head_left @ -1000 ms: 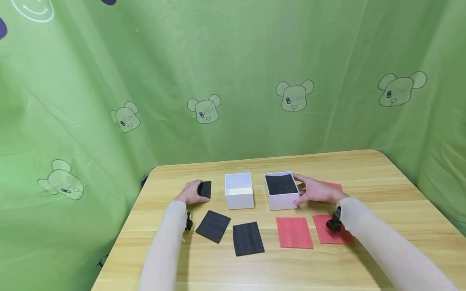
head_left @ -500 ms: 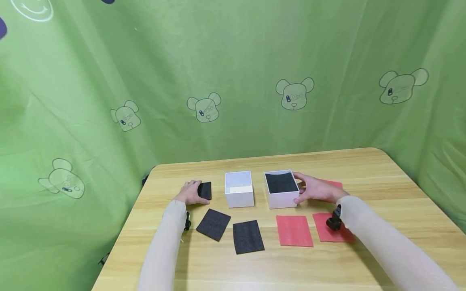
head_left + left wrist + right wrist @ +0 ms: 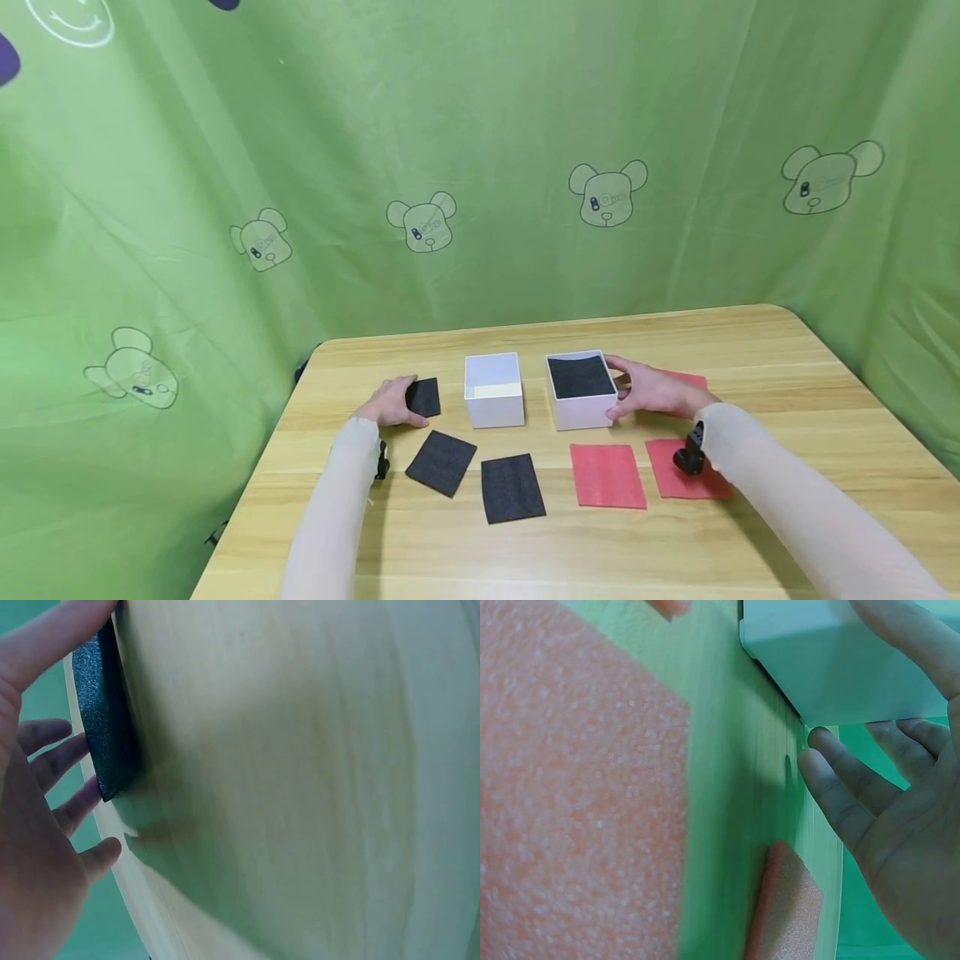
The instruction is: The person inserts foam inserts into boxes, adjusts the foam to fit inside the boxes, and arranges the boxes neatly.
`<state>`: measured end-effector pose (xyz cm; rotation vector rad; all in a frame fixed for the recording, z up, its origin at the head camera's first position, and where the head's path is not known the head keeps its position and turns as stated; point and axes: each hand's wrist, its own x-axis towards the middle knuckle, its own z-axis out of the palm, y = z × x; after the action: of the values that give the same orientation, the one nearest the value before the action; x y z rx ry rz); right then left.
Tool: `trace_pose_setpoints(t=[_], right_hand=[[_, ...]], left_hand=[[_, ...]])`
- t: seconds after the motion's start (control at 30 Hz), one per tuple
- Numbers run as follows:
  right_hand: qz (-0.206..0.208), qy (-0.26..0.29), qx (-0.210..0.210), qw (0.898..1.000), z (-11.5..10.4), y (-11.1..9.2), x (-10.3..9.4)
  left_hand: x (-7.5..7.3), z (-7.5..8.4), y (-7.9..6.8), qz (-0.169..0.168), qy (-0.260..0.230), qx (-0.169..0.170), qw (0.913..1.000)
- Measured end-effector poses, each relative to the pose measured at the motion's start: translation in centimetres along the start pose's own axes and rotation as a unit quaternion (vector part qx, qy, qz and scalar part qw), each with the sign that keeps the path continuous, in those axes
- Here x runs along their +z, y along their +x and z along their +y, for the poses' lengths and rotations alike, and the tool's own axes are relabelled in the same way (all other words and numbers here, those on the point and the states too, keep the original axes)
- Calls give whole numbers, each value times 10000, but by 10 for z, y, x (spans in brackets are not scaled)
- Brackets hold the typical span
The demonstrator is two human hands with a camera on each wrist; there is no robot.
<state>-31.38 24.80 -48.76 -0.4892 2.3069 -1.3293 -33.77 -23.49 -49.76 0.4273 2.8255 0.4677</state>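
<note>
My left hand (image 3: 390, 402) is at the left of the table, right at the edge of a black foam sheet (image 3: 426, 398). In the left wrist view its thumb reaches along one end of the sheet (image 3: 105, 720), while the other fingers are spread loosely at the far edge. My right hand (image 3: 647, 390) grips the right side of a white box (image 3: 583, 412), thumb at the front and fingers round the back. In the right wrist view two lower fingers hang free under the box (image 3: 840, 675). Another black foam sheet (image 3: 580, 377) lies inside that box near its rim.
A second white box (image 3: 495, 410), open-topped, stands left of the gripped one. Two black foam sheets (image 3: 441, 463) lie in front, and two red foam sheets (image 3: 608, 477) lie to their right. A further red sheet (image 3: 692, 381) is partly hidden behind my right hand.
The black foam sheet by my left hand has turned slightly and shifted a little right and down; the left thumb has drawn back left. My right hand and the boxes have stayed put.
</note>
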Motion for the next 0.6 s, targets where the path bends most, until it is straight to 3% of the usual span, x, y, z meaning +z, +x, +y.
trace_pose_setpoints(t=[0.17, 0.3, 0.47, 0.6], right_hand=[[-5, 21, -18, 10000, 1, 0, 1], [-20, 16, -29, 10000, 1, 1, 1], [-37, 18, -49, 10000, 2, 1, 0], [-51, -22, -81, 10000, 2, 2, -1]], left_hand=[[0, 3, -3, -1, 260, 128, 9996], [-1, 4, -5, 52, 521, 8, 9986], [0, 5, -5, 351, 80, -227, 9991], [-5, 10, -4, 725, -241, -107, 9970]])
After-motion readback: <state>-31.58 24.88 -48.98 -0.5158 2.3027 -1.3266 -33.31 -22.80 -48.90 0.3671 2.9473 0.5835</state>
